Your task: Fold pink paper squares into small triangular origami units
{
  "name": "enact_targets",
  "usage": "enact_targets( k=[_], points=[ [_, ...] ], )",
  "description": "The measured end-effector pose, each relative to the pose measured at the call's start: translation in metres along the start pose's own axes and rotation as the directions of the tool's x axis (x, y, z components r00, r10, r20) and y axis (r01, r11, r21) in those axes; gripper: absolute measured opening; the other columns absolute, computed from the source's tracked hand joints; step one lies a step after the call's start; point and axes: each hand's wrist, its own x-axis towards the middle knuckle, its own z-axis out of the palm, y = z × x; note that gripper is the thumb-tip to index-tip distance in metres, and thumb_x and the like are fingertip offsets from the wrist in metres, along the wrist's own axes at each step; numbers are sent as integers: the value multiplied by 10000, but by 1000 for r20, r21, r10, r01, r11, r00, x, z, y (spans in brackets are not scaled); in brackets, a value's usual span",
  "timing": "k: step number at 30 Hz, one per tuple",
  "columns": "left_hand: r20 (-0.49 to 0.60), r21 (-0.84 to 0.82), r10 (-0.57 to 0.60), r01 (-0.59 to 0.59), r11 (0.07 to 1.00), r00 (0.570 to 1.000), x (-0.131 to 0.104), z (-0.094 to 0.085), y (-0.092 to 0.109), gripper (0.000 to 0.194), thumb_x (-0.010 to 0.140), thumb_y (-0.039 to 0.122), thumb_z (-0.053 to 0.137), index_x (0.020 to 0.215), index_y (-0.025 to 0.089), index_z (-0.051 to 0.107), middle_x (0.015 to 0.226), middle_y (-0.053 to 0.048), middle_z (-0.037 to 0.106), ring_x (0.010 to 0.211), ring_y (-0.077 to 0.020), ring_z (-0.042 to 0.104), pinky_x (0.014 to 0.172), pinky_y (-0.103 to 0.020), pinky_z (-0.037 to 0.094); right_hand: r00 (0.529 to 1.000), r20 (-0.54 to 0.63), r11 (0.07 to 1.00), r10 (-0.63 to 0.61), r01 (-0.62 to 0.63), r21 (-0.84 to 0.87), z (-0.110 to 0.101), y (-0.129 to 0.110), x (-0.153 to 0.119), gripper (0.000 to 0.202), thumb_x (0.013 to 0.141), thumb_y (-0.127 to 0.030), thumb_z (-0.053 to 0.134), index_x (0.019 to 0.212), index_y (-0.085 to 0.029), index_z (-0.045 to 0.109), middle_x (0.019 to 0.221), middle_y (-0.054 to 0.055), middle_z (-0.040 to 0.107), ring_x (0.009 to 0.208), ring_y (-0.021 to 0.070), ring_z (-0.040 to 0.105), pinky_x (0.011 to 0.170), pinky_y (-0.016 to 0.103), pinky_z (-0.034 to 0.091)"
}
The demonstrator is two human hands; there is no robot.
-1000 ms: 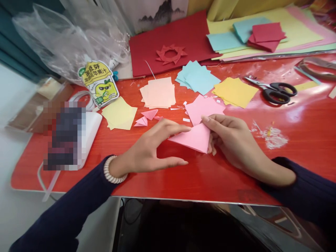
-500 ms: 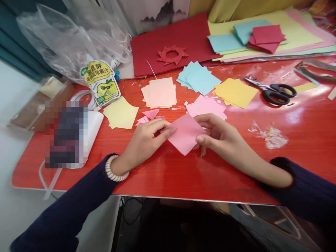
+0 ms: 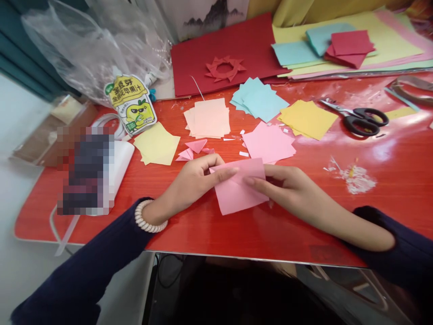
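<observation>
A square sheet of pink paper (image 3: pixel 238 198) is held between both hands above the red table. My left hand (image 3: pixel 196 180), with a coiled band at the wrist, pinches the paper's upper left part, thumb on top. My right hand (image 3: pixel 291 187) grips the right side, its thumb pressed on the face and the fingers behind, partly hidden. Just beyond lies a stack of pink paper squares (image 3: pixel 270 142). Some small folded pink pieces (image 3: pixel 196 146) rest beyond my left hand.
Paper stacks in pale yellow (image 3: pixel 157 143), peach (image 3: pixel 211 118), light blue (image 3: pixel 259 99) and yellow (image 3: pixel 309 119) lie behind. Black-handled scissors (image 3: pixel 361 119) are at the right, near white scraps (image 3: pixel 358 178). A folded red ring (image 3: pixel 225 68) sits on red sheets. A drink pouch (image 3: pixel 133 106) stands left.
The pink paper has turned from a diamond position to edges nearly level and moved slightly closer to me. My right thumb has shifted inward onto its face.
</observation>
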Motion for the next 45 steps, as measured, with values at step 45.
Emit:
enact_targets(
  k=[45],
  points=[
    [65, 551, 523, -467, 692, 850, -6, 3, -4, 65, 838, 280, 570, 820, 218, 580, 1166, -44, 541, 1112, -169, 488, 954, -356, 418, 995, -65, 923, 81, -50, 382, 1, 0, 6, 79, 808, -274, 581, 860, -222, 609, 827, -20, 632, 733, 110, 603, 690, 239, 509]
  ],
)
